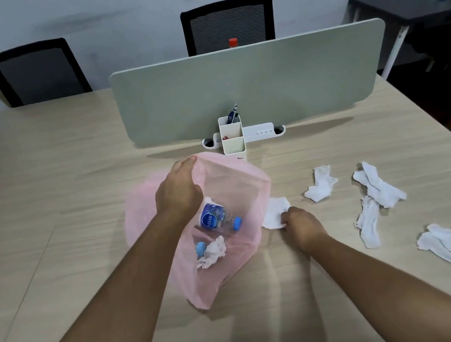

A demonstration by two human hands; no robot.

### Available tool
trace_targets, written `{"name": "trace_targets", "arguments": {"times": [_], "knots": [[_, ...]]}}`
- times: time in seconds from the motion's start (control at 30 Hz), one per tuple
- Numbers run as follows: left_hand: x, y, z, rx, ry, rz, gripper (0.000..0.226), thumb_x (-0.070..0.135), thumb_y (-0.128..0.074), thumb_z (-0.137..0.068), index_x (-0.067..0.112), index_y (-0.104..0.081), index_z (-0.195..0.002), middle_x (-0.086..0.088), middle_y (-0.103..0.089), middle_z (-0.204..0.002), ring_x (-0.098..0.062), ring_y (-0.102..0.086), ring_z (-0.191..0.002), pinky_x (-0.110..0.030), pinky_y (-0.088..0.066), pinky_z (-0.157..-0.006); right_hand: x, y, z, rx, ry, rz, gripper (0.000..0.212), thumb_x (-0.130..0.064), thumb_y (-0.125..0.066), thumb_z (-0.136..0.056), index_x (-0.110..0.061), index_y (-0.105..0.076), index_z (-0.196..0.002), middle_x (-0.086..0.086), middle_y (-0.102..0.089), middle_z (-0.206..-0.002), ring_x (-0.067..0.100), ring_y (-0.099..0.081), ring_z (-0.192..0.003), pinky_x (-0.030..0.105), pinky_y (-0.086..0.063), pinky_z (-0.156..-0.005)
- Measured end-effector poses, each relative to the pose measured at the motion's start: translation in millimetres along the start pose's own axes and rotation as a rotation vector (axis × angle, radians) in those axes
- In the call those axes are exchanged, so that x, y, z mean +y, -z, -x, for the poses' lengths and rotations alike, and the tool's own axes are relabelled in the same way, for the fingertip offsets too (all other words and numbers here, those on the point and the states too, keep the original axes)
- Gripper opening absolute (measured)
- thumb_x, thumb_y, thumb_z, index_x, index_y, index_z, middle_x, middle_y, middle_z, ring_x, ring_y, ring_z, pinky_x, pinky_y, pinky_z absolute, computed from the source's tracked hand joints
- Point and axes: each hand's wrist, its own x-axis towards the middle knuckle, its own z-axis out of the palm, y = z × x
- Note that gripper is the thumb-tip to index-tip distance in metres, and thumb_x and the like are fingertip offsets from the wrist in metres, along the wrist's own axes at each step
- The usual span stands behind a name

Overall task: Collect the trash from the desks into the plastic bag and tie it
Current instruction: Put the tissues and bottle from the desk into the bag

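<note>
Your left hand (177,188) grips the pink bag (234,186) open on the counter (50,161); right-hand fingers (286,220) pinch one tissue (274,211) beside it — bottle (218,219) inside; four tissues (321,184) left, bag untied

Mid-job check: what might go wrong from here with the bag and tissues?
The pink bag is held open only by the left hand; its mouth may sag. The right hand pinches only the edge of a tissue, which may slip. Trash on the dark desk could be missed.
</note>
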Motion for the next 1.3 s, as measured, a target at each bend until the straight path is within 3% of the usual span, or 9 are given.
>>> {"name": "trace_targets", "arguments": {"times": [0.13, 0.33, 0.43, 0.5, 0.6, 0.67, 0.77, 0.97, 1.3], "knots": [[5.6, -0.2, -2.2, -0.02, -0.042, 0.01, 0.065, 0.001, -0.046, -0.083, 0.026, -0.038, -0.143, 0.009, -0.039, -0.148, -0.021, -0.045, -0.127, -0.033, -0.039, -0.1, -0.1, 42.8, -3.9, 0.058, -0.093, -0.207, 0.01, -0.009, -0.058, -0.081, -0.002, -0.064, -0.087, 0.014, -0.067, -0.092, 0.028, -0.06, -0.087, 0.027, -0.044, -0.068], [16.3, 5.3, -0.4, -0.042, -0.075, 0.035, 0.068, -0.003, -0.045, -0.081, 0.026, -0.039, -0.143, 0.009, -0.037, -0.149, -0.021, -0.043, -0.13, -0.032, -0.037, -0.103, -55.5, 107.1, 4.5, 0.237, 0.076, -0.42, 0.009, -0.011, -0.058, -0.072, -0.016, -0.055, -0.065, 0.0, -0.056, -0.064, 0.019, -0.051, -0.064, 0.024, -0.036, -0.053], [20.3, 10.4, 4.0, -0.041, -0.102, 0.033, 0.072, -0.006, -0.043, -0.079, 0.029, -0.041, -0.141, 0.011, -0.038, -0.149, -0.019, -0.043, -0.13, -0.03, -0.037, -0.103, -94.2, 99.4, 6.5, 0.225, 0.15, -0.547, 0.005, -0.008, -0.06, -0.074, -0.012, -0.063, -0.075, -0.001, -0.058, -0.07, 0.017, -0.051, -0.067, 0.023, -0.036, -0.056], [21.1, 14.1, 8.9, -0.025, -0.114, 0.013, 0.073, -0.007, -0.043, -0.078, 0.03, -0.042, -0.141, 0.012, -0.039, -0.148, -0.019, -0.044, -0.129, -0.03, -0.037, -0.101, -115.5, 82.3, 10.5, 0.095, 0.17, -0.588, 0.017, -0.007, -0.062, -0.08, -0.009, -0.067, -0.095, 0.0, -0.062, -0.087, 0.016, -0.055, -0.081, 0.018, -0.038, -0.064], [20.0, 17.1, 17.0, -0.034, -0.136, -0.013, 0.072, -0.007, -0.044, -0.079, 0.029, -0.041, -0.141, 0.011, -0.038, -0.149, -0.019, -0.043, -0.13, -0.03, -0.038, -0.101, -129.7, 57.5, 21.4, -0.291, 0.278, -0.444, 0.061, -0.018, -0.067, -0.084, -0.025, -0.043, -0.14, -0.002, -0.049, -0.138, 0.016, -0.049, -0.122, 0.017, -0.038, -0.094], [20.8, 18.4, 20.2, -0.037, -0.146, -0.016, 0.072, -0.007, -0.043, -0.079, 0.029, -0.041, -0.141, 0.011, -0.038, -0.149, -0.018, -0.043, -0.13, -0.029, -0.039, -0.1, -125.7, 56.7, 28.7, -0.325, 0.334, -0.318, 0.068, -0.026, -0.066, -0.085, -0.031, -0.033, -0.145, -0.003, -0.029, -0.155, 0.017, -0.035, -0.138, 0.022, -0.028, -0.109], [30.3, 16.5, 22.1, -0.058, -0.18, -0.02, 0.072, -0.006, -0.041, -0.079, 0.029, -0.04, -0.142, 0.012, -0.039, -0.148, -0.018, -0.044, -0.129, -0.029, -0.04, -0.097, -101.0, 72.7, 37.0, -0.194, 0.299, -0.289, 0.056, -0.019, -0.063, -0.086, -0.028, -0.046, -0.139, 0.002, -0.029, -0.155, 0.015, -0.028, -0.142, 0.022, -0.023, -0.113], [73.5, -2.9, 24.2, -0.077, -0.226, 0.012, 0.071, -0.004, -0.038, -0.077, 0.03, -0.041, -0.14, 0.012, -0.038, -0.149, -0.019, -0.044, -0.13, -0.031, -0.04, -0.098, -2.9, 104.4, 60.6, -0.02, 0.114, -0.245, 0.038, -0.012, -0.062, -0.084, -0.022, -0.062, -0.121, -0.003, -0.052, -0.136, 0.013, -0.047, -0.126, 0.017, -0.033, -0.1], [154.0, -32.8, 22.6, -0.115, -0.307, 0.008, 0.073, -0.006, -0.038, -0.079, 0.029, -0.035, -0.144, 0.011, -0.035, -0.15, -0.022, -0.043, -0.13, -0.035, -0.04, -0.099, 87.9, 71.5, 111.3, -0.239, 0.091, 0.058, 0.059, -0.027, -0.065, -0.072, -0.037, -0.05, -0.128, -0.007, -0.043, -0.132, 0.018, -0.046, -0.121, 0.031, -0.044, -0.099]]}}
